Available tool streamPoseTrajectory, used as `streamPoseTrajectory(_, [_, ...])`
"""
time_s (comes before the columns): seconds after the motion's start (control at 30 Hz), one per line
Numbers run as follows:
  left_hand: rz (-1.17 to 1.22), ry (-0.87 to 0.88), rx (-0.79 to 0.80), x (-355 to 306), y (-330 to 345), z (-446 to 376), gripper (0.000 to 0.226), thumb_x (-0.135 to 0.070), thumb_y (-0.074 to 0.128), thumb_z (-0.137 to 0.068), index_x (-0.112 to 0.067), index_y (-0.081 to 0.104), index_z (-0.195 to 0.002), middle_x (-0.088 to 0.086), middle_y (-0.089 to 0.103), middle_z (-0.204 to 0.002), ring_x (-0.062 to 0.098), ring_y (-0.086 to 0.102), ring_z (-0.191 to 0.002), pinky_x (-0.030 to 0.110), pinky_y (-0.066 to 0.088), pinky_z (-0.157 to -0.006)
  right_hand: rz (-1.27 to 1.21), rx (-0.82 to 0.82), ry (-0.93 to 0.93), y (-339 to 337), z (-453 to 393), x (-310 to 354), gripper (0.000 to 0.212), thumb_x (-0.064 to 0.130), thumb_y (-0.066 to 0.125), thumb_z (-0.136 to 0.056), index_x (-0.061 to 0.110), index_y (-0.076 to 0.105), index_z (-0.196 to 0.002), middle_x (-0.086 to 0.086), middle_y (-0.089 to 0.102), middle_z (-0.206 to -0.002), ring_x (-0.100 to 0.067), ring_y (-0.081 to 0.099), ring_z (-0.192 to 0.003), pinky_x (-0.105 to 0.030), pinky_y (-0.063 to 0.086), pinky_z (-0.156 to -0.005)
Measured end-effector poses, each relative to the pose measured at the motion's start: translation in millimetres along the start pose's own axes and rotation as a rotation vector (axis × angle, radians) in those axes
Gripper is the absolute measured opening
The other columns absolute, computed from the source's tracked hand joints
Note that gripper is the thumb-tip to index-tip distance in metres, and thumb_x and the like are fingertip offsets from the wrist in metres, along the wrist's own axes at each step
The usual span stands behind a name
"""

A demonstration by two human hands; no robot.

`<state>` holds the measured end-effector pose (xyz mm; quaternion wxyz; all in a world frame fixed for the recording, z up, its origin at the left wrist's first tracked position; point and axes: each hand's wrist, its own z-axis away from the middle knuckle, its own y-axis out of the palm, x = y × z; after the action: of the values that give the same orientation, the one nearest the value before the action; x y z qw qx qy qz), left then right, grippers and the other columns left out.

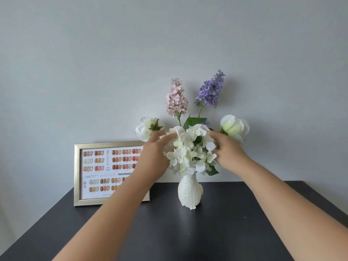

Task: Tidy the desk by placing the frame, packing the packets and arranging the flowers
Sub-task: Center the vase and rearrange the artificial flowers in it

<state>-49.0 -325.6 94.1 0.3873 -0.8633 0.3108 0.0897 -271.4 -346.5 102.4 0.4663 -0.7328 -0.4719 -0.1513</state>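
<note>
Both my arms reach forward over the dark bench (244, 213), converging on the white hydrangea cluster (190, 153) in the white vase (190, 193). My left hand (154, 155) cups the cluster's left side, fingers curled onto the petals; my right hand (227, 149) takes the right side, fingertips pinching petals. Pink spike (176, 97) and purple spike (211, 90) stand behind, a white rose (146, 128) at left, another white rose (234, 127) at right. Gold frame (79, 176) stands upright at the wall, left of the vase, partly hidden by my left forearm.
</note>
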Motion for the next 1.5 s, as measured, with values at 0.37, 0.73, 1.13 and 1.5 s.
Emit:
streamPoseTrajectory(0.37, [0.234,0.128,-0.331,-26,-36,28,0.034,-0.044,0.048,-0.098,-0.036,0.061,-0.128,-0.014,0.051,-0.138,0.000,0.044,-0.129,0.040,0.045,-0.102,0.045,-0.639,0.051,-59,-10,-26,0.035,0.036,0.058,-0.080,0.034,0.060,-0.116,-0.001,0.056,-0.119,-0.013,0.056,-0.096,-0.030,0.041,-0.086])
streamPoseTrajectory(0.73, [-0.478,0.246,-0.113,-20,1,20,0.051,-0.052,0.048,-0.093,-0.035,0.051,-0.140,-0.003,0.046,-0.150,0.037,0.035,-0.140,0.068,0.025,-0.107,-0.307,-0.371,0.220,-46,-28,-34,0.040,0.021,0.075,-0.077,0.039,0.062,-0.110,0.003,0.062,-0.121,-0.019,0.060,-0.101,-0.035,0.052,-0.074])
streamPoseTrajectory(1.13, [-0.195,0.239,0.020,4,16,21,0.044,-0.045,0.053,-0.094,-0.024,0.062,-0.131,0.000,0.052,-0.142,0.028,0.051,-0.122,0.051,0.039,-0.101,-0.083,-0.196,0.146,-21,-48,-18,0.029,0.026,0.059,-0.088,0.033,0.068,-0.115,0.004,0.059,-0.129,-0.013,0.055,-0.113,-0.031,0.044,-0.097])
streamPoseTrajectory(1.5, [-0.096,0.264,0.002,8,18,23,0.040,-0.041,0.057,-0.093,-0.025,0.061,-0.129,-0.003,0.050,-0.143,0.023,0.050,-0.124,0.051,0.036,-0.103,-0.379,-0.221,0.232,-16,-26,-45,0.030,0.015,0.053,-0.097,0.027,0.068,-0.120,0.009,0.066,-0.119,0.004,0.061,-0.097,-0.007,0.046,-0.070])
